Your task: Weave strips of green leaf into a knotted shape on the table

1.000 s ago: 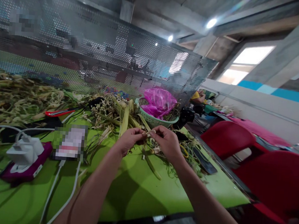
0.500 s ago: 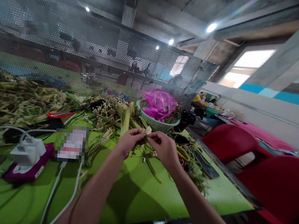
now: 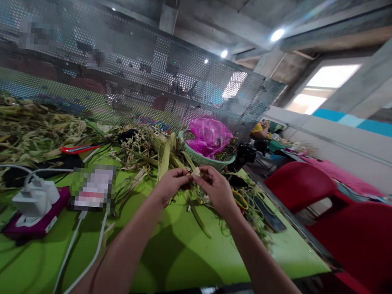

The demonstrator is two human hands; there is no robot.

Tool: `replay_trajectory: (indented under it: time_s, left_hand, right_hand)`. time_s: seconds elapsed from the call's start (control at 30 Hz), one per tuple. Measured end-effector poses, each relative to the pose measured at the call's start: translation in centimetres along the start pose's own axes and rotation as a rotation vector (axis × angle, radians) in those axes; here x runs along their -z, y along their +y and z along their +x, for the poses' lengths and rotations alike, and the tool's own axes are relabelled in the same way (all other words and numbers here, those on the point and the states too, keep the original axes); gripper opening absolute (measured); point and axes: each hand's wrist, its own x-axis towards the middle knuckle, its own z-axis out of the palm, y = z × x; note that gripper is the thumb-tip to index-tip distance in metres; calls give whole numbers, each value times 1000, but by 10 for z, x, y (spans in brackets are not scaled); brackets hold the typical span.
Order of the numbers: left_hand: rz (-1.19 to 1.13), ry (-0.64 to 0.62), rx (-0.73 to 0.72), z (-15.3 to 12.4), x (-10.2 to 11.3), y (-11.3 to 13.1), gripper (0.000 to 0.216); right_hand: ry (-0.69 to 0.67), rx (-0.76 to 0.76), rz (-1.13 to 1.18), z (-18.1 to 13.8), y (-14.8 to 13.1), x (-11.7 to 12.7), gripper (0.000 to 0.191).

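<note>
My left hand (image 3: 172, 184) and my right hand (image 3: 214, 184) meet over the table in front of me, fingertips pinched together. Between them is a small pale piece of dried husk (image 3: 197, 170), partly covered by the fingers. Just beneath, a long green-yellow leaf strip (image 3: 201, 221) lies on the green tabletop (image 3: 173, 263). Beyond my hands, a broad pale leaf (image 3: 165, 158) sticks out of a heap of dried stalks and husks (image 3: 141, 149).
A green basket (image 3: 203, 159) with a pink plastic bag (image 3: 210, 137) stands behind my hands. Left are a phone (image 3: 94, 186), a power strip (image 3: 49, 226) with white chargers, cables and a red-handled tool (image 3: 80, 149). Red chairs (image 3: 302, 182) stand right; a perforated metal screen (image 3: 127, 69) rises behind.
My right hand has shifted slightly up, its fingers now further over the pale husk piece. The left hand stays nearly in place.
</note>
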Motion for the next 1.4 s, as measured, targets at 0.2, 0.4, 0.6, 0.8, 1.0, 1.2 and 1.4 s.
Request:
replay_trajectory:
  time_s: [0.2, 0.4, 0.6, 0.8, 1.0, 1.2, 1.4]
  left_hand:
    - [14, -8, 19, 0, 0, -1, 43]
    - [28, 59, -29, 4, 5, 1, 46]
    - [222, 112, -109, 11, 11, -8, 34]
    - [744, -21, -314, 8, 12, -11, 12]
    - [585, -338, -220, -1, 4, -3, 15]
    - [192, -249, -46, -7, 0, 11, 28]
    - [107, -43, -4, -1, 2, 4, 27]
  right_hand:
    - [64, -19, -44, 8, -1, -2, 20]
    - [-69, 21, -197, 10, 2, 10, 21]
    - [-224, 148, -485, 0, -23, 26, 12]
    - [-256, 293, -539, 5, -36, 35, 13]
    - [-353, 202, -238, 23, -15, 44, 15]
    - [-229, -6, 32, 14, 9, 31, 18]
    - [-165, 199, -268, -5, 6, 22, 14]
